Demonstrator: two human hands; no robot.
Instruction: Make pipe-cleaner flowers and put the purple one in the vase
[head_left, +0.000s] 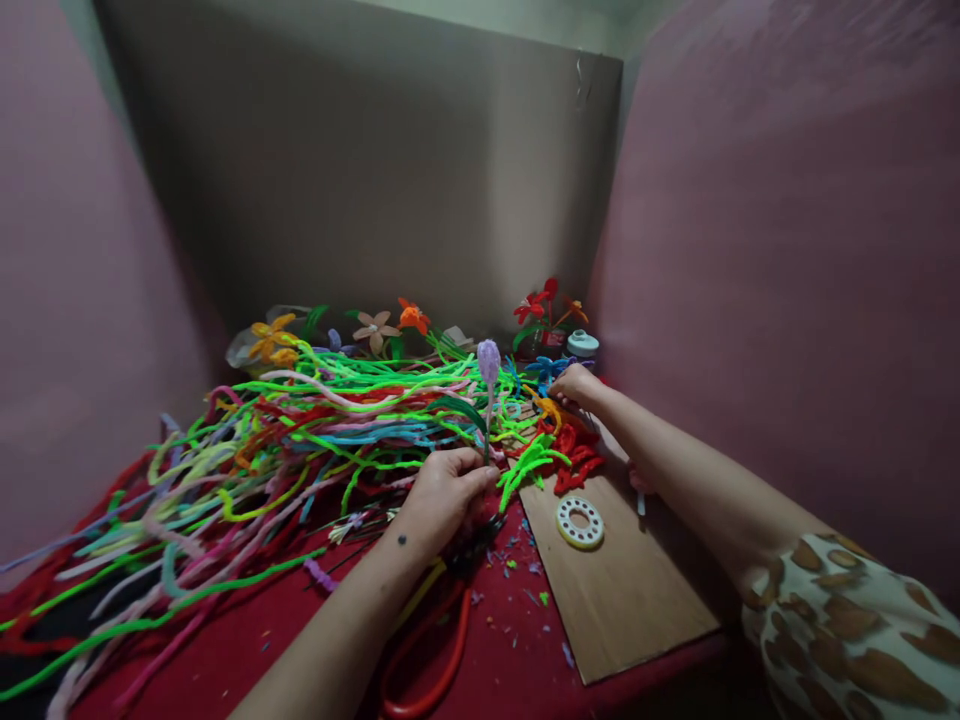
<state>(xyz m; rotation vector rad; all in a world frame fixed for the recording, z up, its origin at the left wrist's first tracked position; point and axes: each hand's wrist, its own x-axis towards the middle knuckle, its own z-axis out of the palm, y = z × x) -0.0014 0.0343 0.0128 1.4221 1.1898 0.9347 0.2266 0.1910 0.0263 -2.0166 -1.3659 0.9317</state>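
My left hand (448, 492) pinches the thin stem of a pipe-cleaner flower, whose lilac bud (489, 362) stands upright above the fingers. A dark green leaf (461, 408) juts out to the left of the stem. Farther off and to the right, my right hand (576, 386) reaches down with its fingers drawn together. Blue pipe-cleaner petals (547, 368) and an orange piece (550, 412) lie beside it. Whatever those fingertips hold, if anything, is hidden. Below them are red pipe-cleaner shapes (576, 450) and bent bright green pieces (531, 466).
A big heap of loose pipe cleaners (360, 400) spreads across the left. On the right, a wooden board (626, 590) carries a white perforated ring (580, 522). A tool's red handle (435, 690) lies under my left forearm. Finished flowers (375, 328) stand along the back.
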